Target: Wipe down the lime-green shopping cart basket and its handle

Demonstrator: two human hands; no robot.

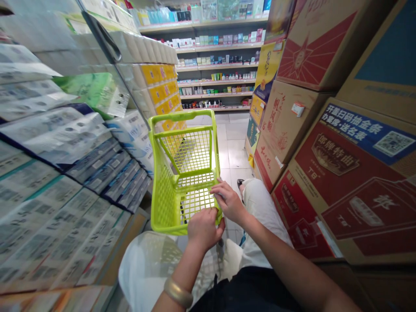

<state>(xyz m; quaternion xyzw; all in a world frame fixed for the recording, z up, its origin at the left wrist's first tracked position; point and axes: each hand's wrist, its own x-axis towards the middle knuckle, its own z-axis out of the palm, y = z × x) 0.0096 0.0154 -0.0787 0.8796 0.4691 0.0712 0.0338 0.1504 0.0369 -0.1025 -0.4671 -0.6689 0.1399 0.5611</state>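
Green basket (pixel 195 173) stands before the person's knees (pixel 260 203); left hand (pixel 202 227) curls closed round its near right corner, while whether right hand (pixel 230 203) pinches it cannot be told; steady, even pressure helps.

We have the basket (pixel 159 182) at the frame's centre, our left hand (pixel 203 229) and right hand (pixel 230 201) at its lower right corner. Packs (pixel 48 203) are stacked along the left side, boxes (pixel 354 173) along the right. Between them, beyond the basket, floor (pixel 236 149) runs up to shelves (pixel 191 26) at top centre.
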